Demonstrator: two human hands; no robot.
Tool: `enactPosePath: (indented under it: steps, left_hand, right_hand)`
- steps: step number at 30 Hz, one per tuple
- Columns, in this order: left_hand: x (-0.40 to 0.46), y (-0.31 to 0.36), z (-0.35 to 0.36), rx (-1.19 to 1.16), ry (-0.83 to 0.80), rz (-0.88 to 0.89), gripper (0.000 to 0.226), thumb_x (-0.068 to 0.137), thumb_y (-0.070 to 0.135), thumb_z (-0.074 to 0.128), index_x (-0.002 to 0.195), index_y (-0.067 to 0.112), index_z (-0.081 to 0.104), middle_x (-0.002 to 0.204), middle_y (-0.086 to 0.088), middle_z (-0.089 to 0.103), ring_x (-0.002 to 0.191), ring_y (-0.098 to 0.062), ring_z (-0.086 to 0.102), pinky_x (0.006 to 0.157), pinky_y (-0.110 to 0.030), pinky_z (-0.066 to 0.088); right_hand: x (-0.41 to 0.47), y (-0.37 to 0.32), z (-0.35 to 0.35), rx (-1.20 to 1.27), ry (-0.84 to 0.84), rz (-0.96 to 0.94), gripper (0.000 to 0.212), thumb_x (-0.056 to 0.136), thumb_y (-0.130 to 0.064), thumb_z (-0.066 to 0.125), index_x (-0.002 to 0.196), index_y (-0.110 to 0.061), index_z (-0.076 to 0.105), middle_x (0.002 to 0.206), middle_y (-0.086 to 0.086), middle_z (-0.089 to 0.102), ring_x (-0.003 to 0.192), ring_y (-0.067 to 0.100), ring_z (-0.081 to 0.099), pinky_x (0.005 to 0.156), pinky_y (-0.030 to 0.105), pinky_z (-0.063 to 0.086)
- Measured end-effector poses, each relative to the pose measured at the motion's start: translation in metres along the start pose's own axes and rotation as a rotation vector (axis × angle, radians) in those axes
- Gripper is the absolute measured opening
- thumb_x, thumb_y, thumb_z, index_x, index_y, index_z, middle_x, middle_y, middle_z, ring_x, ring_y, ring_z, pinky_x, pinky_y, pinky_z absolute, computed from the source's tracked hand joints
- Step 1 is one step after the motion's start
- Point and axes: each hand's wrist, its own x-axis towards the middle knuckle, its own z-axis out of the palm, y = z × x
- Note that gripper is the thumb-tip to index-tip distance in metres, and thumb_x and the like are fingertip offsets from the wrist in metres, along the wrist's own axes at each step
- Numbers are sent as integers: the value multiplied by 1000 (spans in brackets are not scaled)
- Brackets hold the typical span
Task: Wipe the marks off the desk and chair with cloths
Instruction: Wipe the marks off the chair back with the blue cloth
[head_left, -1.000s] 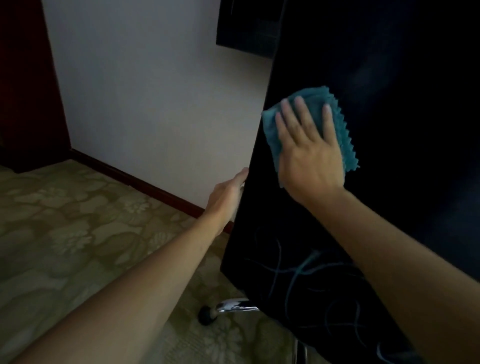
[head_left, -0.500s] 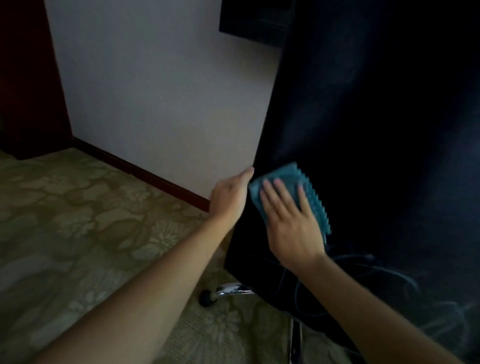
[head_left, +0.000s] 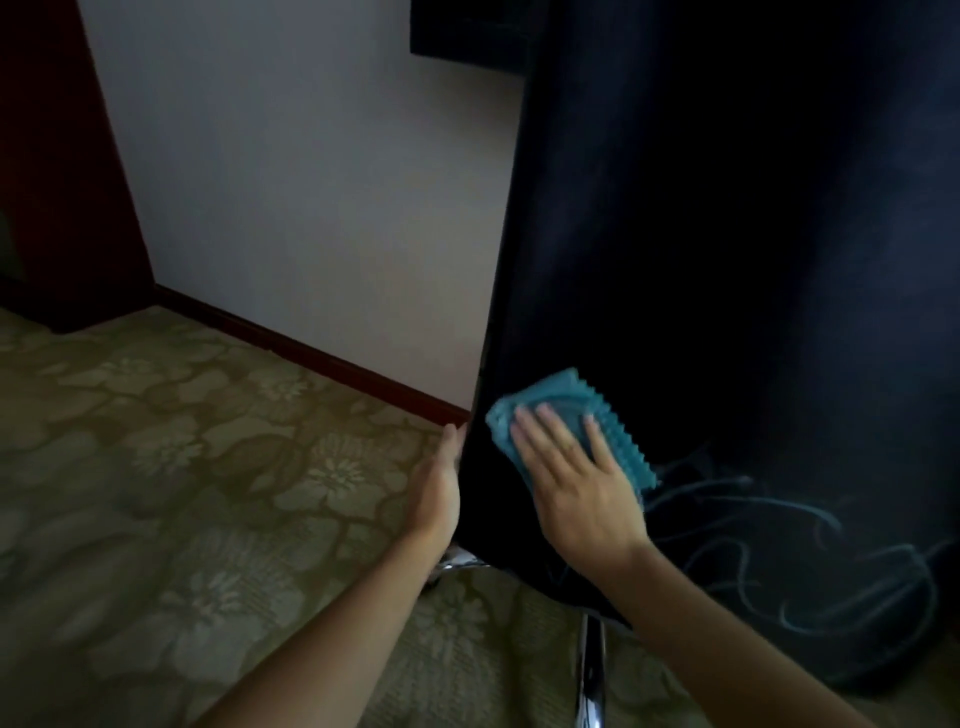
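The black chair back (head_left: 727, 260) fills the right half of the view. Pale scribbled marks (head_left: 810, 561) cover its lower right part. My right hand (head_left: 576, 483) presses a folded teal cloth (head_left: 566, 410) flat against the lower left of the chair back, fingers straight. My left hand (head_left: 439, 493) rests on the chair's left edge; its fingers go behind the edge and are hidden.
A chrome chair leg (head_left: 589, 670) with a caster (head_left: 441, 569) shows under the chair. Patterned green carpet (head_left: 182, 493) covers the floor at left. A white wall (head_left: 311, 182) with a dark red skirting board (head_left: 322, 358) stands behind.
My right hand has slid the cloth down the chair back from the upper part to the lower left, near the marks. My left hand stayed on the chair's left edge.
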Motion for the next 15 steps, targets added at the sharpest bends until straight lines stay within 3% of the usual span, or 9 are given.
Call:
enactPosePath:
  steps: [2,4,5,7,10,13,15]
  left_hand:
    - [1,-2,-1,65,22,-18,40,93,63,43,110,37,69,119,13,60,109,-3,59,93,-23,41]
    - [0,0,0,111,41,-26,66,86,69,41,130,24,63,127,10,58,123,-11,52,108,-31,37]
    - [1,2,0,127,58,-22,67,90,66,41,133,20,61,130,6,58,126,-15,52,112,-36,36]
    - [-1,2,-1,132,58,-11,48,98,58,40,121,26,67,131,2,62,122,-16,57,111,-37,40]
    - [-1,1,-5,52,15,-13,35,100,54,38,96,38,69,125,11,65,97,3,64,90,-17,46]
    - [-2,-3,-13,6,-6,-42,41,102,49,37,109,24,69,127,1,65,97,-2,64,88,-17,45]
    - [-3,-4,-18,-10,-23,-61,45,103,46,38,118,16,66,128,-1,63,108,-11,62,94,-22,40]
  right_hand:
    - [-23,-13,15,3,-151,-126,68,93,-30,38,154,-13,11,163,2,9,148,20,-3,115,45,-26]
    - [-19,-8,16,-66,-156,-182,75,92,-33,45,153,-15,5,161,3,0,147,18,-9,114,45,-27]
    - [-7,-3,12,-98,-106,-175,76,92,-34,46,153,-15,5,161,3,-3,147,18,-10,114,45,-26]
    - [24,5,-3,-107,65,-90,73,91,-34,42,154,-11,13,161,2,5,149,18,-3,118,46,-19]
    - [55,1,-14,-28,163,38,67,93,-34,32,154,-8,19,163,5,12,151,19,-1,121,49,-10]
    - [28,-29,14,31,71,12,68,93,-32,36,154,-7,18,163,6,5,151,23,-7,118,51,-18]
    - [-13,-55,41,44,-93,-110,71,95,-32,36,154,-9,4,162,7,-6,146,23,-20,110,48,-32]
